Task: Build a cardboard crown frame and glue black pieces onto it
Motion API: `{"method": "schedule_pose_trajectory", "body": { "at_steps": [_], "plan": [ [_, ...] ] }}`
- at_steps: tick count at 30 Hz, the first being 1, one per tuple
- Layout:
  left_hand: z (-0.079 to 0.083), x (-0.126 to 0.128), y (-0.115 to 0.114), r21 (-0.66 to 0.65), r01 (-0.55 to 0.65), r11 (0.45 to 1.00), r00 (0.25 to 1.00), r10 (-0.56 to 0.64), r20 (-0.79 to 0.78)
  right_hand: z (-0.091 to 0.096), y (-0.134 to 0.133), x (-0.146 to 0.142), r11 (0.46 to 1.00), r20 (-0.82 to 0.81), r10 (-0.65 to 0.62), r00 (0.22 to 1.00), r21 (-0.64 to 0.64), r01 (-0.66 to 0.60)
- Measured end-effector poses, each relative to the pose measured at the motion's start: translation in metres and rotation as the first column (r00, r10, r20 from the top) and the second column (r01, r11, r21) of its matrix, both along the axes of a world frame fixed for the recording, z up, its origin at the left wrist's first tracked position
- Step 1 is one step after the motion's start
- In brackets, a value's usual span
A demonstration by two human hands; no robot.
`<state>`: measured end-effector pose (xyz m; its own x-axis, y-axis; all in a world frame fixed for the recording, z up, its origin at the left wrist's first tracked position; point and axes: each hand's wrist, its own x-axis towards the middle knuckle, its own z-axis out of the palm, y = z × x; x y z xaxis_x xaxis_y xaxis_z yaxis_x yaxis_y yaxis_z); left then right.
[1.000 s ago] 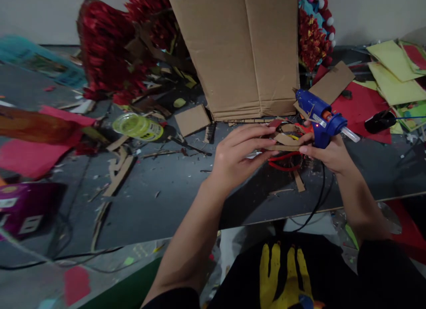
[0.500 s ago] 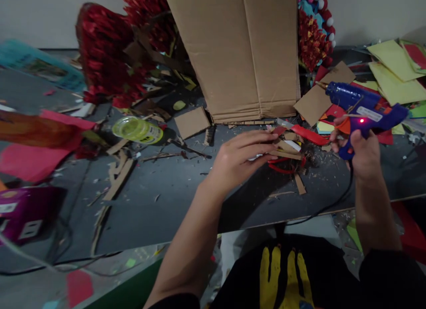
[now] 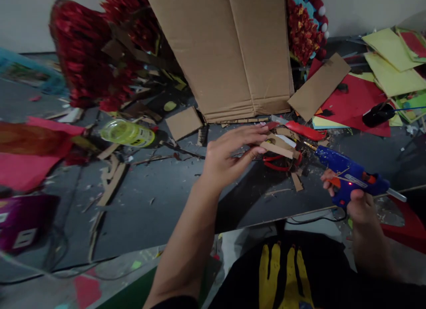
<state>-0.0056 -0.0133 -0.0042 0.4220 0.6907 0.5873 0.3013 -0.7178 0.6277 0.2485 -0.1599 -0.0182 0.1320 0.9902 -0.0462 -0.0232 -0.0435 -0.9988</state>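
My left hand [image 3: 233,154] pinches a small brown cardboard strip piece [image 3: 278,146] above the dark table [image 3: 159,202], fingers closed on its left end. My right hand [image 3: 357,202] grips a blue hot glue gun [image 3: 346,174] by the handle, a finger on its orange trigger and a red light lit on its side. The gun's metal nozzle points left at the cardboard piece, a short gap away. Red-handled scissors [image 3: 282,163] lie on the table under the piece. A black cord runs from the gun over the table's front edge.
A large upright cardboard box [image 3: 226,52] stands behind the hands. A red utility knife [image 3: 301,129], cardboard scraps [image 3: 183,122] and a clear yellow jar [image 3: 128,133] lie about. Red fringed decorations [image 3: 89,56] are at the back left, coloured paper sheets [image 3: 389,69] at the right, a purple box [image 3: 23,220] at the left.
My right hand swung the glue gun away to the right, then brought it down low with the nozzle turned back toward the cardboard piece. My left hand kept hold of the piece.
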Motion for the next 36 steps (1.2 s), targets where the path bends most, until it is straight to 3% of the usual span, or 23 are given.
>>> {"method": "schedule_pose_trajectory", "body": {
  "at_steps": [8, 20, 36],
  "plan": [
    [-0.009, 0.005, 0.002, -0.034, -0.034, 0.999, 0.994, 0.037, 0.106, -0.005, -0.001, -0.015, 1.0, -0.016, 0.013, 1.0, -0.023, -0.014],
    [-0.005, 0.006, -0.001, -0.047, -0.082, 0.996, 0.995, 0.085, 0.057, -0.014, 0.002, -0.016, 0.995, 0.128, 0.063, 0.99, -0.079, -0.053],
    [-0.007, 0.006, 0.002, -0.09, -0.065, 0.994, 0.996, 0.07, 0.055, -0.017, -0.002, -0.011, 0.996, 0.168, 0.07, 0.983, -0.074, -0.058]
  ]
}}
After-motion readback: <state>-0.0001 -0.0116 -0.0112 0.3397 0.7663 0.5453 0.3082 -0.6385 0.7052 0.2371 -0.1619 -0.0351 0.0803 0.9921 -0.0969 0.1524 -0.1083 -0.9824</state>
